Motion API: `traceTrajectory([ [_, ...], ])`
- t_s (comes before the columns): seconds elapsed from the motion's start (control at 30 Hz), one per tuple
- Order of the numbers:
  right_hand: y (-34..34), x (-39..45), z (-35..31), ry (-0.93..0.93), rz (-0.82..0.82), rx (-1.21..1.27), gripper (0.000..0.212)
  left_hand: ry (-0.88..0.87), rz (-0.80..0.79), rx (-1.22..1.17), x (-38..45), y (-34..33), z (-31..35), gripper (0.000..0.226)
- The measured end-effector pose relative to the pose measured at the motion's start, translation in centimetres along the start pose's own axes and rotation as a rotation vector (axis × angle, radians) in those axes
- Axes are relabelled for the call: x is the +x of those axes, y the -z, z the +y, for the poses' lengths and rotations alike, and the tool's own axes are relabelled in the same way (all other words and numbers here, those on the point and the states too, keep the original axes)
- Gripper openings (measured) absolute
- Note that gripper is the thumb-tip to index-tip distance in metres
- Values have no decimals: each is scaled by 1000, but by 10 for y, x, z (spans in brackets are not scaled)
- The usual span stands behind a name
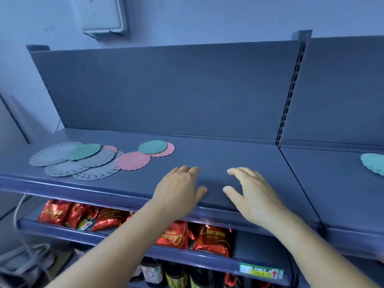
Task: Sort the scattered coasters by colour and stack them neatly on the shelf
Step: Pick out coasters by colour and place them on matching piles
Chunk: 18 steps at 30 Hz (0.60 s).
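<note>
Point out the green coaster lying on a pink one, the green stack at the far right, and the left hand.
green coaster (152, 146), head view, middle of its top face
green stack (374, 163), head view, top coaster, cut off by the frame edge
left hand (178, 189), head view, back of the hand

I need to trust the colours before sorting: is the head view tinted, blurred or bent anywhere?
Head view: a blue cast covers everything, yet green coasters, pink coasters and grey doilies still tell apart. Wide-angle bend curves the shelf edge and tilts the uprights. Soft blur lower left. Both the left hand and right hand are sharp. No glare on the coasters.
</note>
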State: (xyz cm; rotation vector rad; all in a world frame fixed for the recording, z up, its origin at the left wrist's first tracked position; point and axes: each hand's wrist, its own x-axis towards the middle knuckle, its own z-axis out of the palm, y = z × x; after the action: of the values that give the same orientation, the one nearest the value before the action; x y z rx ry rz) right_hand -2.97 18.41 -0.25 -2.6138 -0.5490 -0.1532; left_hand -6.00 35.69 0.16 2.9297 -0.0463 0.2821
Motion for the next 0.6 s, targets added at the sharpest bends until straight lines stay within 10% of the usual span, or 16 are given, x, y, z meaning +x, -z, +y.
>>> traceTrajectory([
  [0.6,-79,128,-122,180,-120,-44,46,197,-8,18,31,20,-176,47],
])
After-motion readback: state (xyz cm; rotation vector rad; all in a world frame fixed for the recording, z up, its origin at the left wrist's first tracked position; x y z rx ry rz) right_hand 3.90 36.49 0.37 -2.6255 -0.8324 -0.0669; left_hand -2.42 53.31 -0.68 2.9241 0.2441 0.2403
